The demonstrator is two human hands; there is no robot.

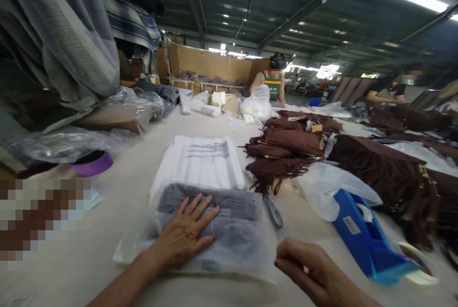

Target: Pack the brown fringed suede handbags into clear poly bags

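A dark item in a frosted plastic bag [232, 245] lies flat on the table in front of me. My left hand [188, 230] rests on it, palm down with fingers spread. Just right of the bag, my right hand [307, 266] is curled, thumb and fingers close together; whether anything small is between them cannot be made out. Behind the bagged item is a stack of white printed plastic bags [200, 159]. A grey cutter-like tool [273, 211] lies beside the bag's upper right corner.
A blue tape dispenser [368, 238] and a tape roll [417, 261] are at right. Brown fringed bags [289, 142] pile up behind them. Clear plastic and a purple ring [93, 165] lie left. People stand beyond the table.
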